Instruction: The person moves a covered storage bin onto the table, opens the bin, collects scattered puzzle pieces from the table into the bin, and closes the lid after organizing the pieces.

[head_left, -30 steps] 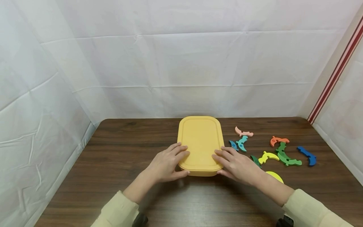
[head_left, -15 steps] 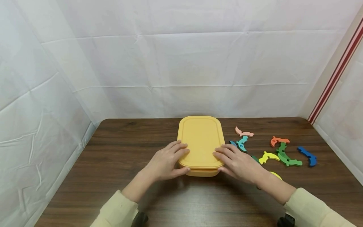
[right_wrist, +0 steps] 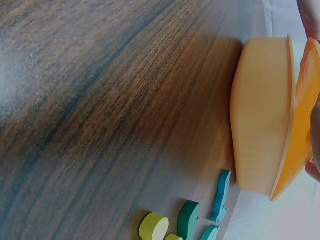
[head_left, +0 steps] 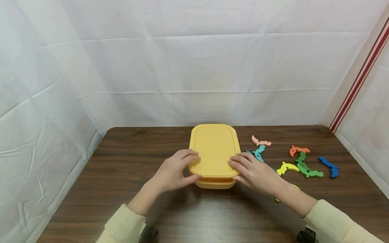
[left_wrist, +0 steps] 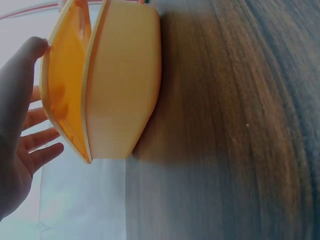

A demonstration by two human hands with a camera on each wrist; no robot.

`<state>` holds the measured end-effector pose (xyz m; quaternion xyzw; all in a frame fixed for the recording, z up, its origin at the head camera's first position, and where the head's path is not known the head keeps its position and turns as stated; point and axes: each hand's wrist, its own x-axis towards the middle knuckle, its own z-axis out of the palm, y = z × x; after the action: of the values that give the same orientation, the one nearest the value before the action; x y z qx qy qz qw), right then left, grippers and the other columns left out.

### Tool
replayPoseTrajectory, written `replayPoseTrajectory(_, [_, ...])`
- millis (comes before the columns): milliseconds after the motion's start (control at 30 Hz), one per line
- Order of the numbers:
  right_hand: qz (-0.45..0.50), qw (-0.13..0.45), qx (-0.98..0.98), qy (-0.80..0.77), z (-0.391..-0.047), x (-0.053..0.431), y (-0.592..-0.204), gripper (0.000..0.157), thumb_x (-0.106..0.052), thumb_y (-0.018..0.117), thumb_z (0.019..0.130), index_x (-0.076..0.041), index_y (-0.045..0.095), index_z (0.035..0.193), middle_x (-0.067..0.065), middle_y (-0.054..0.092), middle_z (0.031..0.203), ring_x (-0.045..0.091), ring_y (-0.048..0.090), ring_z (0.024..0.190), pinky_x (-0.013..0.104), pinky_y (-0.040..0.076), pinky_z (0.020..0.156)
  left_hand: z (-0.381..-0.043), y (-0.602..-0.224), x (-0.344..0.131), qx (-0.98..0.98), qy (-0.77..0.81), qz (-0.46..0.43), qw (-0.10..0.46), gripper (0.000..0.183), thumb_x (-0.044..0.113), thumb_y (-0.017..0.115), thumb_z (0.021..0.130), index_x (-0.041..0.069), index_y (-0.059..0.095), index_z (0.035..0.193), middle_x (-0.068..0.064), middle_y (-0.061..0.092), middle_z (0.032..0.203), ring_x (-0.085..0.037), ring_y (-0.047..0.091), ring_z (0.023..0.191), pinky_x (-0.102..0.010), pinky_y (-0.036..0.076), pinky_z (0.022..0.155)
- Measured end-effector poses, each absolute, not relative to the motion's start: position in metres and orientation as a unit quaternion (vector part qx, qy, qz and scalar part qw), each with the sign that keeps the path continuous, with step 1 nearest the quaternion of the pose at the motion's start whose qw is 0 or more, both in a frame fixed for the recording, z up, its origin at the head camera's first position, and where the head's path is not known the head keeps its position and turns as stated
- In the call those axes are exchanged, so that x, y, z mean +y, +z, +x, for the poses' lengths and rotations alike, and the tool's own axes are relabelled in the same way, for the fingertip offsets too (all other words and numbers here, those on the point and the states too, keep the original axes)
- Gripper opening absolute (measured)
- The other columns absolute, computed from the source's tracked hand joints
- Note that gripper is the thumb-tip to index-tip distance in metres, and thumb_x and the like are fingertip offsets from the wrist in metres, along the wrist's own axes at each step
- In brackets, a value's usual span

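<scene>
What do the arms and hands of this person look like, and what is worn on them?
The left hand and right hand wear no gloves. The left sleeve and right sleeve are plain, pale yellow-green, ending above the wrists. A black object shows beside each; its details are unclear.

Head view: soft, even light left a pale sheen toward the near edge of the desk (head_left: pixel 209 221) — diffuse shadows lay beneath left hand (head_left: pixel 173 171) and right hand (head_left: pixel 256 173). Left wrist view: backdrop (left_wrist: pixel 82 205) overexposed, grain (left_wrist: pixel 265 120) bowed and blurred.
</scene>
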<state>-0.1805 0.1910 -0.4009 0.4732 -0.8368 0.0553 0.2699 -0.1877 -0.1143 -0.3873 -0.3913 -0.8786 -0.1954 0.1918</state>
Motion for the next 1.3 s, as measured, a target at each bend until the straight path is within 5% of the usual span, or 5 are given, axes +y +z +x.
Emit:
replayPoseTrajectory(433, [0.473,0.282,-0.833,0.059,-0.182,0.191,-0.402,0.048,-0.041,0.035,0.098,-0.006,0.055,0.124,0.009,0.057,0.121,0.027,0.051,0.112,0.036,0.048,0.089,-0.198,-0.385,-0.115,-0.863,-0.381,-0.288,0.164,0.028,0.018,0.067,0.082,0.006,0.064,0.107,-0.003,0.063,0.108,-0.018,0.06,0.099,-0.032,0.054,0.079])
replayPoseTrajectory(767, [0.466,0.279,-0.838,0.055,-0.181,0.191,-0.4,0.048,-0.041,0.035,0.098,-0.006,0.054,0.125,0.008,0.056,0.122,0.026,0.05,0.113,0.036,0.049,0.089,-0.203,-0.382,-0.113,-0.863,-0.488,-0.12,0.046,0.029,0.022,0.061,0.086,0.011,0.061,0.113,-0.001,0.064,0.105,-0.014,0.062,0.086,-0.027,0.053,0.071])
replayPoseTrajectory(1000, [0.47,0.304,-0.826,0.066,-0.182,0.19,-0.401,0.047,-0.04,0.033,0.099,-0.005,0.056,0.122,0.009,0.057,0.119,0.026,0.052,0.11,0.036,0.051,0.085,-0.209,-0.381,-0.11,-0.813,-0.579,-0.049,-0.034,0.036,0.02,0.059,0.088,0.006,0.056,0.121,-0.009,0.062,0.104,-0.019,0.061,0.081,-0.04,0.055,0.075])
replayPoseTrajectory(1300, [0.46,0.287,-0.838,0.063,-0.182,0.19,-0.397,0.049,-0.041,0.032,0.099,-0.006,0.054,0.125,0.008,0.055,0.122,0.025,0.049,0.114,0.036,0.05,0.087,-0.212,-0.38,-0.107,-0.769,-0.631,0.009,-0.103,0.043,0.023,0.057,0.09,0.008,0.048,0.129,-0.015,0.06,0.112,-0.017,0.064,0.08,-0.043,0.054,0.078])
